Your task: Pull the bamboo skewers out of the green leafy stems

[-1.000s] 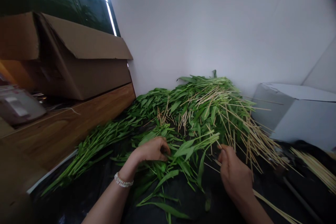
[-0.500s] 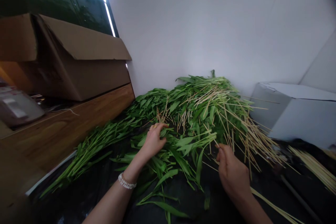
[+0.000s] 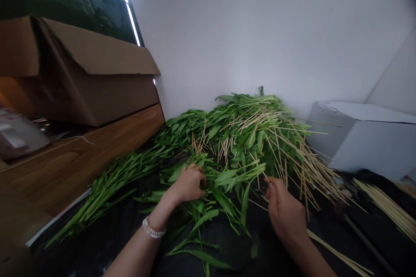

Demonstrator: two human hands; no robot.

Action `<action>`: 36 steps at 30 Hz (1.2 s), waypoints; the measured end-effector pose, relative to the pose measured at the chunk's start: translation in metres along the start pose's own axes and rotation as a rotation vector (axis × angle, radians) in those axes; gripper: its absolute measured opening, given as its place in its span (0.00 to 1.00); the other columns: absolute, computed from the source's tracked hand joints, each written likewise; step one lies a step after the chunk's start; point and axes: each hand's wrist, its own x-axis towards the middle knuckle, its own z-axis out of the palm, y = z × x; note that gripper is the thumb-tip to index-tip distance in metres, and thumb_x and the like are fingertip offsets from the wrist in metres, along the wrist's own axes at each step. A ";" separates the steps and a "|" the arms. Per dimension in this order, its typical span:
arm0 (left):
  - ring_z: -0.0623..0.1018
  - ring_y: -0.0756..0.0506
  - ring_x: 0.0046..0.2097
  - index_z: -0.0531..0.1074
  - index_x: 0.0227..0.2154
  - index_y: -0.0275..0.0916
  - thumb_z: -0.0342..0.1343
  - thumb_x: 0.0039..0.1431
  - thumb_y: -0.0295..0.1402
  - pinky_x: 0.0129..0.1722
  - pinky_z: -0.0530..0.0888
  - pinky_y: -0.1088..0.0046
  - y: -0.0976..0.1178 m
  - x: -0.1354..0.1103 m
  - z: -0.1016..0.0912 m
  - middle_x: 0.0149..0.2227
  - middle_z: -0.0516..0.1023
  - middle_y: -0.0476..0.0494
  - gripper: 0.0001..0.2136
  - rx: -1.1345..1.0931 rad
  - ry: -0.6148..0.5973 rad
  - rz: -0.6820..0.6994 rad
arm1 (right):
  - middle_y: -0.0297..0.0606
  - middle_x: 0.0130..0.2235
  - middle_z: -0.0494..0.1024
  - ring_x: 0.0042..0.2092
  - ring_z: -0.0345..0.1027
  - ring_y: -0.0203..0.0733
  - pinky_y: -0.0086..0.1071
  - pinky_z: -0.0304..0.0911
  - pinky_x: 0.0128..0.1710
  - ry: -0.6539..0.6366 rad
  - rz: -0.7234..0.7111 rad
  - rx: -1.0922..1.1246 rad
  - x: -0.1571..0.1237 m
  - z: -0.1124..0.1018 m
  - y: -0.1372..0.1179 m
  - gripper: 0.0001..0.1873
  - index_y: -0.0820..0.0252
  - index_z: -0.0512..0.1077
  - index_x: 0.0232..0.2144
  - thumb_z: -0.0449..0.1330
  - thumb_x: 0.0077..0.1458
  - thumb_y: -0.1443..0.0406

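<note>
My right hand (image 3: 286, 212) pinches a thin wooden stick (image 3: 265, 178) between thumb and fingers. The stick's tip meets the cut ends of a small bunch of green leafy stems (image 3: 251, 172). My left hand (image 3: 189, 184), with a beaded bracelet at the wrist, is closed, its fingers curled down into loose leafy greens (image 3: 203, 216). Its fingertips are hidden, so what they hold does not show. Behind both hands lies a heaped pile of leafy stems (image 3: 224, 117), many with pale sticks (image 3: 315, 169) poking out to the right.
Long leafy stems (image 3: 107, 194) lie at the left on a black sheet (image 3: 110, 242). An open cardboard box (image 3: 110, 95) sits on a wooden ledge (image 3: 130, 134). At the right are a white box (image 3: 373, 143), more pale sticks (image 3: 386, 207) and a dark rod (image 3: 367, 242). A white wall stands behind.
My left hand has come down slightly toward me, its fingers going from stretched out to curled in the greens. My right hand keeps its pinch on the stick. The view has shifted slightly.
</note>
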 end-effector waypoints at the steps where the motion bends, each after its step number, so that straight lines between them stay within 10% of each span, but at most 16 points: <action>1: 0.69 0.37 0.44 0.77 0.23 0.43 0.62 0.40 0.32 0.42 0.64 0.61 0.000 0.000 0.001 0.35 0.75 0.43 0.04 -0.008 -0.001 0.002 | 0.32 0.29 0.77 0.25 0.72 0.35 0.27 0.58 0.24 -0.001 0.000 0.001 0.000 0.000 0.000 0.17 0.57 0.68 0.38 0.40 0.64 0.60; 12: 0.72 0.43 0.49 0.69 0.30 0.39 0.53 0.55 0.28 0.52 0.65 0.65 0.012 0.010 -0.013 0.46 0.72 0.41 0.01 -0.527 0.588 0.051 | 0.34 0.30 0.78 0.26 0.72 0.36 0.26 0.60 0.26 -0.016 -0.006 0.042 -0.002 0.001 -0.002 0.17 0.58 0.68 0.39 0.41 0.64 0.60; 22: 0.71 0.50 0.29 0.68 0.39 0.39 0.50 0.60 0.35 0.32 0.67 0.76 0.013 0.012 0.002 0.27 0.72 0.52 0.07 -0.637 0.476 -0.046 | 0.33 0.31 0.78 0.26 0.72 0.35 0.26 0.60 0.26 -0.021 -0.016 0.035 -0.004 0.003 -0.002 0.16 0.57 0.68 0.41 0.42 0.65 0.60; 31: 0.76 0.44 0.46 0.67 0.51 0.43 0.51 0.61 0.34 0.49 0.68 0.66 0.011 0.013 0.004 0.43 0.78 0.43 0.15 -0.518 0.477 -0.025 | 0.31 0.25 0.75 0.24 0.71 0.34 0.26 0.61 0.26 0.088 0.069 0.088 0.001 -0.007 0.003 0.17 0.60 0.68 0.42 0.43 0.64 0.60; 36: 0.79 0.44 0.43 0.63 0.54 0.38 0.49 0.62 0.36 0.50 0.70 0.64 0.018 0.013 0.001 0.42 0.80 0.40 0.18 -0.864 0.478 -0.038 | 0.34 0.28 0.77 0.26 0.72 0.33 0.24 0.63 0.28 0.054 -0.117 0.137 -0.002 -0.001 -0.002 0.15 0.60 0.69 0.42 0.44 0.64 0.63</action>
